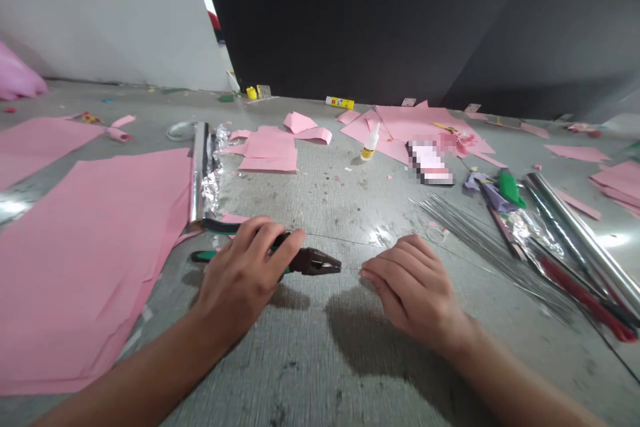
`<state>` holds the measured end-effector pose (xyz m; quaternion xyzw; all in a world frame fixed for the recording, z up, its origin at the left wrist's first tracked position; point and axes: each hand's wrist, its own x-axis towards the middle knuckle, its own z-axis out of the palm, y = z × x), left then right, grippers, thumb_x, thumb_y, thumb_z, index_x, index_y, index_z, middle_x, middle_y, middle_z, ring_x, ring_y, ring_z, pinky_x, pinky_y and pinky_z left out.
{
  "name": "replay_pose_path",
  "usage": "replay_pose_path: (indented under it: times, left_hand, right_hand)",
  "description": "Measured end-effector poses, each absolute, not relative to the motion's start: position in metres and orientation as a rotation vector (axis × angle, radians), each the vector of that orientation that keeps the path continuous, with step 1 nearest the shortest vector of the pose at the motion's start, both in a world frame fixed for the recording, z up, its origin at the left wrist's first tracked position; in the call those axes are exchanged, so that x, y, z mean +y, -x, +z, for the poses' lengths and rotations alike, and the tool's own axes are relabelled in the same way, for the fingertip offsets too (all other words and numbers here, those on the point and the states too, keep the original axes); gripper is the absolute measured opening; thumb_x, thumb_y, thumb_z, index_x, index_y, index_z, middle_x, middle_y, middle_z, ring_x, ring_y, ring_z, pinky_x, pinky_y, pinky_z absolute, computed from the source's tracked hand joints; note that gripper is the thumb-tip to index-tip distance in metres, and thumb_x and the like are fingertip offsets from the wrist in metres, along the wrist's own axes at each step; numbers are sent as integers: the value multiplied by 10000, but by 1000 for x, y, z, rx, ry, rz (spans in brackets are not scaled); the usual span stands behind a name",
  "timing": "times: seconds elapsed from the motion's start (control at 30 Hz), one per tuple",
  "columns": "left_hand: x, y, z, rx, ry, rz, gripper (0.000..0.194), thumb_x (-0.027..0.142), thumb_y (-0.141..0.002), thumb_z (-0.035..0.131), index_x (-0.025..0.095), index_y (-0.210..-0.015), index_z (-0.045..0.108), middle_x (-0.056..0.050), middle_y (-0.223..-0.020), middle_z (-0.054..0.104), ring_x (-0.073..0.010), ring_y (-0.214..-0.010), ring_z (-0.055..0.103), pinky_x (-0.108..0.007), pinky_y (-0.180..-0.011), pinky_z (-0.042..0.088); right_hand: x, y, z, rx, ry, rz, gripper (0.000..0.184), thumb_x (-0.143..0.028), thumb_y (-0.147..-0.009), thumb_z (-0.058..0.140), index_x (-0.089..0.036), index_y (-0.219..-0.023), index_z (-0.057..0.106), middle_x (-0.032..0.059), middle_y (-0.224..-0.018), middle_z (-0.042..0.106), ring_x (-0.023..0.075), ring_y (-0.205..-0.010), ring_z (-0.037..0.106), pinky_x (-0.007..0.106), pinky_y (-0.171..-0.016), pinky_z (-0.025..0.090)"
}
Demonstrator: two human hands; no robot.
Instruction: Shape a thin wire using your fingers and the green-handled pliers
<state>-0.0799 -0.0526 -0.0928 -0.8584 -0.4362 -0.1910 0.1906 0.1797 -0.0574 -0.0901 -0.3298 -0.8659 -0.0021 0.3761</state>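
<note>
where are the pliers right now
In the head view, the pliers are in the left hand, left of centre, handles near the foil roll and jaws pointing toward the right hand.

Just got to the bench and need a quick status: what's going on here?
A person's left hand holds pliers, tips pointing toward the right hand. That hand pinches what looks like a very thin wire just off the tips; whether the jaws grip it is too fine to tell. A bundle of wires lies beyond the right hand. Large pink sheets lie on the left, with a small glue bottle farther back.
</note>
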Motion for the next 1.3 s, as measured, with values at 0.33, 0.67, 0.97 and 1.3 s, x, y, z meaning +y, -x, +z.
replay_pose_path:
  times: [0.33, 0.67, 0.97, 1.3]
  left_hand:
    - [-55, 77, -91, -1177, 2400, -578, 455, 22, -766, 536, 154, -1201, 567, -107, -1016, 610, -293, -1019, 563, -401, -760, 557]
    - [-57, 80, -91, -1246, 2419, -579, 581, -29, -673, 553, 177, -1216, 554, -96, -1047, 606, -290, -1039, 553, -385, -761, 555]
    - [-57, 81, -92, -1284, 2415, -593, 598, -38, -669, 526, 186, -1223, 536, -96, -1045, 609, -280, -1048, 551, -363, -742, 551]
    - [-57, 78, -91, -1235, 2444, -602, 580, -30, -682, 536, 183, -1221, 536, -95, -1054, 611, -281, -1058, 547, -380, -781, 551]
  right_hand:
    - [-61, -177, -93, -2258, 821, -44, 62, -89, -842, 601, -149, -847, 618, 29, -713, 641, 148, -642, 491, 334, -639, 384]
    - [-62, -179, -91, -2188, 793, -25, 84, -59, -815, 608, -142, -827, 612, 35, -704, 638, 141, -631, 494, 330, -619, 395]
    - [-61, -181, -89, -2162, 780, -13, 85, -56, -809, 596, -139, -802, 612, 41, -668, 623, 142, -612, 492, 335, -603, 403]
    - [-62, -179, -89, -2199, 784, 2, 70, -76, -814, 612, -146, -803, 614, 28, -658, 611, 139, -605, 483, 332, -606, 395]
